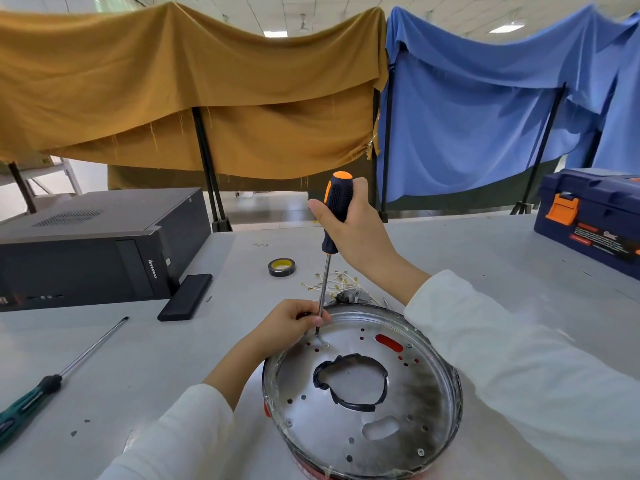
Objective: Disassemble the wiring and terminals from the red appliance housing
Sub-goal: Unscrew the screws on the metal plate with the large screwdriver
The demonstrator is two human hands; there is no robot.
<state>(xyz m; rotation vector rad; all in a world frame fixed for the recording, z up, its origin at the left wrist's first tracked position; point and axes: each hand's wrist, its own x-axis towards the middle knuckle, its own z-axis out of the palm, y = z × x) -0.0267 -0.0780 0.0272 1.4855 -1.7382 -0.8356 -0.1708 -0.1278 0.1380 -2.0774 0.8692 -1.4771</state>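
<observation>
The red appliance housing (363,393) lies on the table near me, its round silver metal plate facing up with a black-edged hole in the middle. My right hand (353,223) grips the black and orange handle of a screwdriver (337,202) held upright. Its tip meets the plate near the far left rim. My left hand (294,323) pinches the shaft just above the tip and rests on the housing's rim. A small pile of detached wires and terminals (336,282) lies behind the housing.
A green-handled screwdriver (52,382) lies at the left. A black computer case (93,244) and a black flat box (187,296) sit at the back left, a tape roll (281,267) in the middle, a blue toolbox (592,213) at the far right.
</observation>
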